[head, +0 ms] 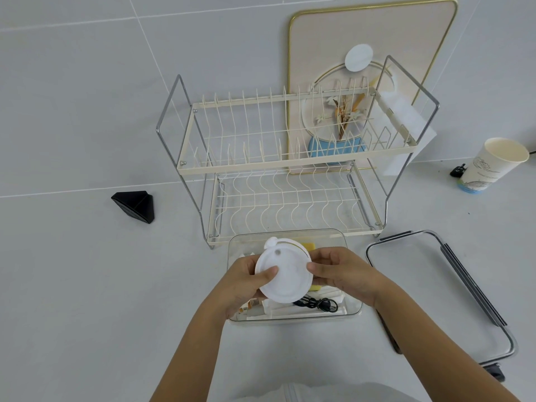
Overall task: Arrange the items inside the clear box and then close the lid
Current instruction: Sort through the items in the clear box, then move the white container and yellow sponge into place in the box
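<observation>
A clear box [333,236] stands on the white surface in front of me, just before a dish rack. Over it I hold a round white plastic lid [290,274] with a small tab and hole. My left hand [246,285] grips its left edge, thumb on top. My right hand [342,274] pinches its right edge. Inside the box lie a coiled black cable [319,303], a yellow item [309,245] and white packets, partly hidden by the lid and hands. The box's clear lid [420,280] with dark clasps lies flat to the right.
A two-tier cream wire dish rack [290,158] stands behind the box, with a pink gold-rimmed board [377,33] leaning on the wall behind it. A paper cup [490,166] stands far right. A black triangular object [135,205] lies at the left.
</observation>
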